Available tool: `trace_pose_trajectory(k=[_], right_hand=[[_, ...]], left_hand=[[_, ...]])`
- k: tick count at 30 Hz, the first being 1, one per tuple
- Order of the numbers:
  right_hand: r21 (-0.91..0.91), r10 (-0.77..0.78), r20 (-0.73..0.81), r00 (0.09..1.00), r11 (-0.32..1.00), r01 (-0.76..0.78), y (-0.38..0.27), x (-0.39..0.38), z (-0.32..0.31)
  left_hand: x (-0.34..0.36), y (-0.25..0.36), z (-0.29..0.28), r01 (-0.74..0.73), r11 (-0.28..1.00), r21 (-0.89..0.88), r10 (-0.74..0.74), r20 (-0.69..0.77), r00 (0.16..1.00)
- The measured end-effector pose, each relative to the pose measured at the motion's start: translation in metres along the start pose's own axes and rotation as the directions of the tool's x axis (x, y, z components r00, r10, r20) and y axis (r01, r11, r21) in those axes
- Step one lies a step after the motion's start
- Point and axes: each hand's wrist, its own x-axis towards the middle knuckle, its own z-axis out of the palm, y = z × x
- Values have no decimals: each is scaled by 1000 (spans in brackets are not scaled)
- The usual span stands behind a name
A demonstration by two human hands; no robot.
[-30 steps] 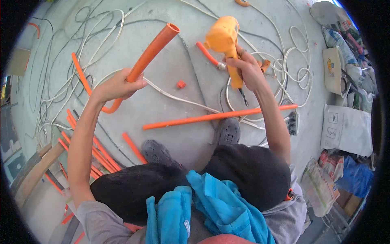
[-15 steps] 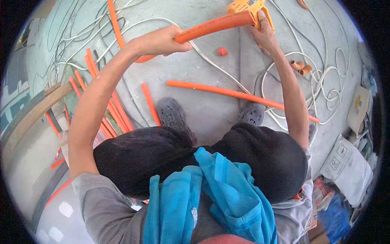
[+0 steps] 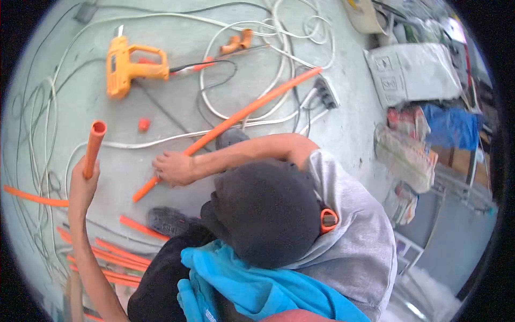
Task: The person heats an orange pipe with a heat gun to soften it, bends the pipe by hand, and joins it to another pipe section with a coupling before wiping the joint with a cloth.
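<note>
My left hand (image 3: 85,180) is closed around an orange plastic pipe (image 3: 95,142), its open end pointing up. A curved orange length (image 3: 37,198) to the left of that hand looks like the same pipe, but the hand and wrist hide the join. Lower right of it, my right hand (image 3: 174,168) has its fingers wrapped over a long straight orange pipe (image 3: 241,114) lying slantwise on the floor. Farther off, a yellow heat gun (image 3: 120,67) rests on the floor, its metal nozzle pointing away and nobody holding it.
A small red-orange piece (image 3: 144,124) lies between the hands and the heat gun. White cable (image 3: 206,80) loops over the floor to a socket block (image 3: 327,92). Orange elbow fittings (image 3: 236,43) are beyond. Several cut pipes (image 3: 115,257) lie near my knee. Bags (image 3: 413,72) line the right.
My right hand has let go of the heat gun, now on the floor, and has taken hold of the long straight pipe. My view and body have turned right. My left hand still holds its pipe.
</note>
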Motion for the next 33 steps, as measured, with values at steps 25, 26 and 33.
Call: trace_pose_trajectory(k=[25,26,33], right_hand=[[291,65,-176,982,957,-11,5,-38,-286],[319,72,-220,973,948,2,12,-35,-297],[315,185,-108,977,938,-143,18,-27,-339]], left_hand=[[37,-61,1,472,768,433,-400,-252,881],[36,-65,-3,495,760,421,-416,-270,869],[15,-74,56,745,654,-136,-736,-342,584]])
